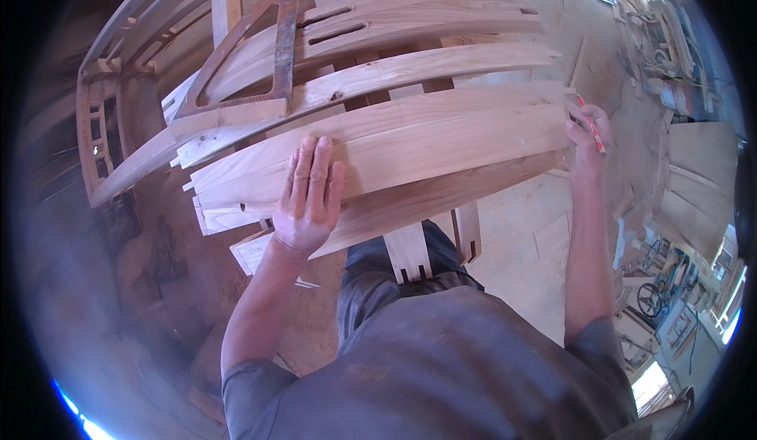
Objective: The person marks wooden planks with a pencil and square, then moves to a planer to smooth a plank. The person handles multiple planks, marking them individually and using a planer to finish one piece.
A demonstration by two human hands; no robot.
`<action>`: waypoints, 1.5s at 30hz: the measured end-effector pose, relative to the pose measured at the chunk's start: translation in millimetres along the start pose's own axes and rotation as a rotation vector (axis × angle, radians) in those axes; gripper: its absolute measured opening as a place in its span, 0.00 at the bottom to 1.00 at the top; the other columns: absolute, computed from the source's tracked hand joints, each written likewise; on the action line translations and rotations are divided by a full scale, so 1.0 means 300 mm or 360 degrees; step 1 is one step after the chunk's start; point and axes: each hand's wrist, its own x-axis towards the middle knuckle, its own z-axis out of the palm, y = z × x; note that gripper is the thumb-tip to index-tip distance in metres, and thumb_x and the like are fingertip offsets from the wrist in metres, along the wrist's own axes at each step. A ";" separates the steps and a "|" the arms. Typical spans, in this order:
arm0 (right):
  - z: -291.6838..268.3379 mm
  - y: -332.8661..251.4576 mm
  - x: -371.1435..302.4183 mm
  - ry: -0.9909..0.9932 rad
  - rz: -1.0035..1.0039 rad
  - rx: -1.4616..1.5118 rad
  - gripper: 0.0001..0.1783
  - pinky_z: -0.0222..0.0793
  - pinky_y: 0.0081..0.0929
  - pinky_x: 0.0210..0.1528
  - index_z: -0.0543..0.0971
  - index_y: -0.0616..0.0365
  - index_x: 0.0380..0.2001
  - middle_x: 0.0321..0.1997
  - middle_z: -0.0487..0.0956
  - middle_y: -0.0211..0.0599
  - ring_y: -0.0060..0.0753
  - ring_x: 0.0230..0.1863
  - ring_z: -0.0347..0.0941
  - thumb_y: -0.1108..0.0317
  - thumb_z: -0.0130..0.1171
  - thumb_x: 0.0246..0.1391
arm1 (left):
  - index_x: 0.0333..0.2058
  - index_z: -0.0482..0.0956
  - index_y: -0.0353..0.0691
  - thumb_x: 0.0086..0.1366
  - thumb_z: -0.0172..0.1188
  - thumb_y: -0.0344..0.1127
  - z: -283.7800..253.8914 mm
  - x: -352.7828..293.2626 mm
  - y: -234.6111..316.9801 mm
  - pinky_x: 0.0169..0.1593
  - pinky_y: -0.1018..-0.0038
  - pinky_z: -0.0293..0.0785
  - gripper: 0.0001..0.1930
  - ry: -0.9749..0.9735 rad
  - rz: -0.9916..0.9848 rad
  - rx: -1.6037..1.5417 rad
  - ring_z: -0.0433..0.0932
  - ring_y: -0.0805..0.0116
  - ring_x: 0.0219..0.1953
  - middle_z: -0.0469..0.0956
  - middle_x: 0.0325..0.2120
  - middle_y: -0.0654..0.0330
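Observation:
A pale wooden board [441, 136] lies across in front of me, beside several similar boards with tenons and slots at their ends. My left hand [307, 199] rests flat on its left part, fingers stretched out. At the board's right end, my right hand [587, 136] grips a red pencil [591, 128] between its fingers. The pencil slants upward over the hand; whether its tip touches the wood I cannot tell. A triangular wooden set square [285, 54] sits on the boards farther back on the left, apart from both hands.
Wooden crosspieces [408, 252] stick out under the boards toward my legs. A wooden frame [98, 136] stands at the far left. Along the right are flat panels [698, 156] and machinery with a handwheel [650, 300]. Offcuts lie on the dusty floor [512, 239].

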 end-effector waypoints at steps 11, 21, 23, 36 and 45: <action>-0.004 0.001 0.006 -0.0022 0.0028 0.0049 0.18 0.70 0.30 0.65 0.77 0.60 0.44 0.51 0.87 0.42 0.28 0.55 0.80 0.87 0.57 0.50 | 0.49 0.83 0.28 0.71 0.61 0.24 -0.005 0.010 0.003 0.65 0.49 0.79 0.11 0.0038 0.0003 -0.0017 0.78 0.38 0.64 0.79 0.60 0.39; 0.147 -0.198 -0.111 0.0067 -0.0458 -0.0228 0.12 0.75 0.27 0.57 0.79 0.64 0.53 0.51 0.86 0.41 0.28 0.47 0.82 0.72 0.61 0.69 | 0.49 0.83 0.27 0.72 0.61 0.25 0.007 -0.001 0.008 0.64 0.49 0.80 0.10 0.0076 -0.0042 -0.0005 0.78 0.38 0.63 0.79 0.60 0.39; 0.242 -0.263 -0.190 -0.0186 -0.0473 -0.0284 0.14 0.77 0.27 0.54 0.81 0.64 0.54 0.48 0.87 0.40 0.28 0.48 0.82 0.66 0.58 0.73 | 0.49 0.83 0.27 0.72 0.60 0.25 0.003 0.000 0.004 0.65 0.49 0.80 0.10 0.0063 -0.0027 -0.0020 0.78 0.38 0.63 0.79 0.60 0.39; 0.588 -0.217 -0.372 -0.0764 -0.0084 0.0159 0.05 0.64 0.13 0.28 0.81 0.62 0.37 0.27 0.79 0.25 0.09 0.28 0.70 0.74 0.68 0.63 | 0.50 0.83 0.27 0.73 0.60 0.26 0.010 -0.007 0.003 0.65 0.48 0.79 0.11 0.0051 -0.0044 -0.0045 0.78 0.38 0.64 0.79 0.60 0.39; 0.598 -0.216 -0.368 -0.0828 -0.0043 -0.0065 0.04 0.67 0.17 0.28 0.82 0.64 0.36 0.27 0.82 0.32 0.13 0.27 0.73 0.74 0.66 0.62 | 0.51 0.83 0.27 0.74 0.61 0.26 0.006 -0.006 0.003 0.65 0.49 0.79 0.11 0.0045 -0.0061 -0.0068 0.78 0.39 0.64 0.80 0.60 0.41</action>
